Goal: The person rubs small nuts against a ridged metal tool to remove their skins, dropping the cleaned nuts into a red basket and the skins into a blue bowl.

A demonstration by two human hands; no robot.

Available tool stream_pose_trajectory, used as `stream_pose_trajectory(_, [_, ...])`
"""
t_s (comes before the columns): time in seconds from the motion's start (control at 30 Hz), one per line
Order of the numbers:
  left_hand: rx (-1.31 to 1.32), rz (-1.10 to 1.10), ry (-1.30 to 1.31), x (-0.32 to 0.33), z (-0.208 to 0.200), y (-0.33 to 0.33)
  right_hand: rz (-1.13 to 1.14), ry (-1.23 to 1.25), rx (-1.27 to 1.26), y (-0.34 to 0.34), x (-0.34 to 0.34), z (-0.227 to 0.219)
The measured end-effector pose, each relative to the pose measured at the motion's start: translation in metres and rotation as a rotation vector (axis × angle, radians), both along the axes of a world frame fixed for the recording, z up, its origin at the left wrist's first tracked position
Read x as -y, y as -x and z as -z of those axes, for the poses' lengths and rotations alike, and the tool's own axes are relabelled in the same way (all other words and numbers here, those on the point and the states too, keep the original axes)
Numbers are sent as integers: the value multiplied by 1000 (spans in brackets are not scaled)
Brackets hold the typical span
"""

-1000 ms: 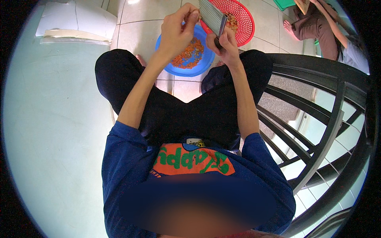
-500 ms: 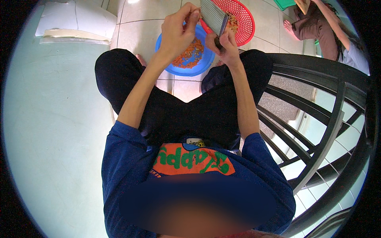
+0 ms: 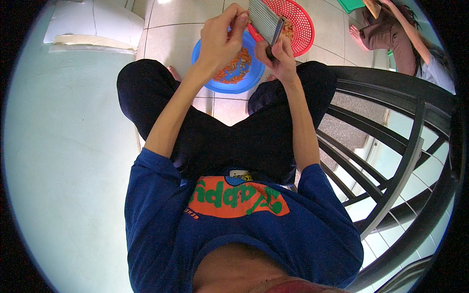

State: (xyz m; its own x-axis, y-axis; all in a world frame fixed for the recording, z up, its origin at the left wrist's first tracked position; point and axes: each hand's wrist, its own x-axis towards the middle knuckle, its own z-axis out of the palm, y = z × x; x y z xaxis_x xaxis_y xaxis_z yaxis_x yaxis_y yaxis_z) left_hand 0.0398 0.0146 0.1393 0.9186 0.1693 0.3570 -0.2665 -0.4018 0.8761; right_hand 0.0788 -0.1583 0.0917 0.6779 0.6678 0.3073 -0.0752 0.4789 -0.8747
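My right hand (image 3: 281, 58) is closed round the dark handle of a crinkle cutter (image 3: 266, 22) with a broad, ridged metal blade. The blade is raised and tilted, its far end beside my left fingertips. My left hand (image 3: 222, 36) is closed, thumb and fingers pinched together at the blade's left side; whatever they hold is too small or hidden to name. Below both hands stands a blue basin (image 3: 256, 73) with small orange pieces (image 3: 234, 71), probably cut carrot, on its bottom. Behind the blade is a red colander (image 3: 304, 29) with pale orange pieces in it, partly covered.
Black railings (image 3: 376, 129) curve along my right side. To my left is a broad pale surface (image 3: 73, 146). At the far right another person sits on the tiled floor (image 3: 171, 39), a hand on a brown board-like thing (image 3: 373, 8), with a green object (image 3: 351, 5) close by.
The crinkle cutter and my right hand have shifted very slightly, the blade a little to the right. My left hand stays nearly still. The other person's arm has moved a little.
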Motion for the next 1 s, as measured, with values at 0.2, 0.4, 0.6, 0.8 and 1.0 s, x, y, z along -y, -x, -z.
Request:
stream_pose_trajectory(0.2, [1,17,44,0,2,0,6,12,6,-1,0,-1])
stream_pose_trajectory(0.4, [-9,35,89,1,3,0,10,36,15,-1,-1,-10])
stream_pose_trajectory(0.6, [-12,13,55,2,4,-2,78,42,1,2,-1,-2])
stream_pose_trajectory(0.8, [19,-7,9,3,4,-1,96,40,-15,4,-2,-1])
stream_pose_trajectory(1.0, [-15,-25,-23,3,1,0,106,34,-11,5,-2,-1])
